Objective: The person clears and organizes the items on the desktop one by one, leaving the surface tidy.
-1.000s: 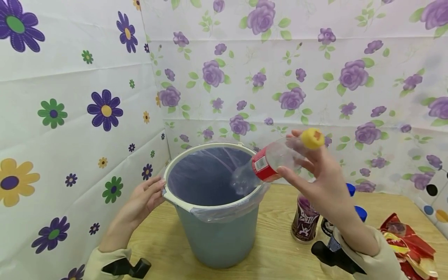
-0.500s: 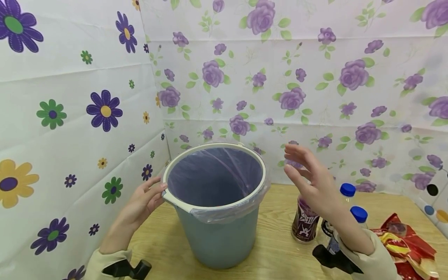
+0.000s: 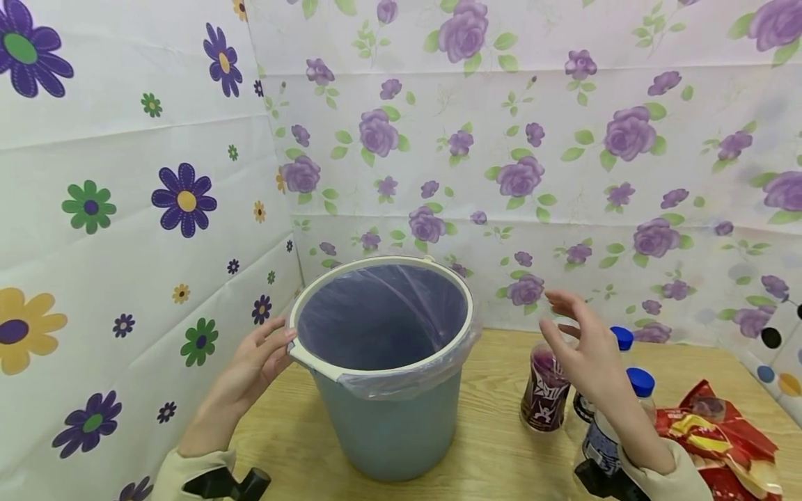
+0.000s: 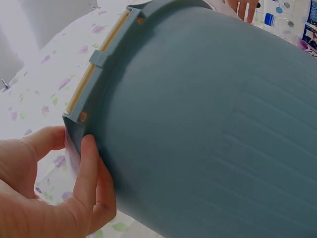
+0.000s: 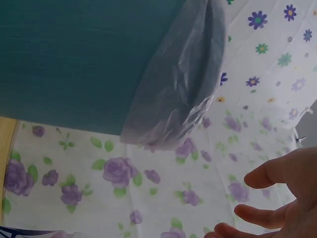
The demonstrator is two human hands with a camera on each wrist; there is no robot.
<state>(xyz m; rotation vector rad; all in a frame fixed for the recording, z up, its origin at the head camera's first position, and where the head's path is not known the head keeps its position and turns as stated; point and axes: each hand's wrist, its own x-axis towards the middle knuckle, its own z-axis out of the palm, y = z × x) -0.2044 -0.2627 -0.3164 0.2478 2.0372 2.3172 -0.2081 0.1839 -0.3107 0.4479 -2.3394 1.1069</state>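
A blue-grey trash can [image 3: 395, 435] with a cream rim ring stands on the wooden table, lined with a clear plastic bag [image 3: 407, 384] folded over its edge. At its left side my left hand [image 3: 247, 369] pinches the rim; in the left wrist view, its fingers [image 4: 89, 168] lie against the outer wall, with the thumb at the edge. My right hand [image 3: 595, 358] is in the air right of the can, fingers apart and holding nothing. It overlaps the bottles behind it in the head view. In the right wrist view, the can's bagged edge is near that hand.
Right of the can stand a dark purple-labelled bottle [image 3: 544, 400] and bottles with blue caps [image 3: 640, 383], partly hidden by my right arm. A crumpled red snack wrapper [image 3: 720, 438] lies at the far right. Flowered sheets [image 3: 376, 174] enclose the back and left.
One second ago my right hand held a yellow-capped plastic bottle over the can's opening; it let go, and the bottle left view. That hand then moved right and down. My left hand stayed at the rim.
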